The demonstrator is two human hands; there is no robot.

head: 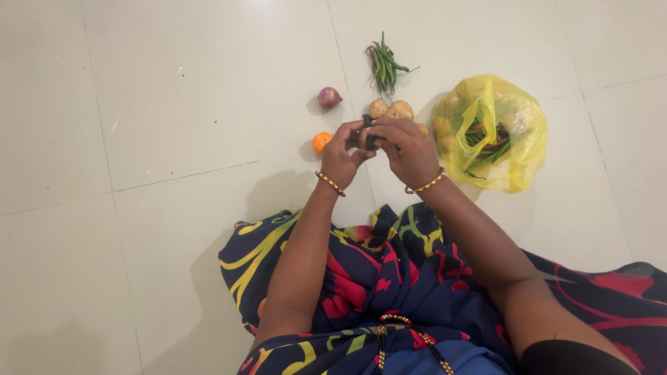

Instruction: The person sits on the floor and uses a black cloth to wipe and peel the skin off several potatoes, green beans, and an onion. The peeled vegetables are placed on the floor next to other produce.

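— Small dark object [369, 132], one only, sits just above the middle of the frame, pinched between both hands; what it is I cannot tell.

— How do the hands hold it?

— Left hand [342, 154] curls in from the left with its fingertips closed on the object. Right hand [406, 147] comes from the right, fingers folded tight over the same piece. Both grips are narrow, and the two hands touch each other. Each wrist wears one beaded bangle, so two in all.

— What lies on the floor?

— One red onion [329, 97] up and left of the hands. One orange tomato [321, 142] just beside the left hand. Potatoes [391, 109] right behind the hands: two show clearly, with the edge of a third by the right knuckles. One bunch of green beans [383, 67] near the top centre. One yellow plastic bag [517, 121] at the right, open, with more potatoes and beans inside, too jumbled to count.

— And below?

— Patterned cloth [389, 278], navy with yellow and red, fills the bottom centre over pale floor tiles [139, 104].
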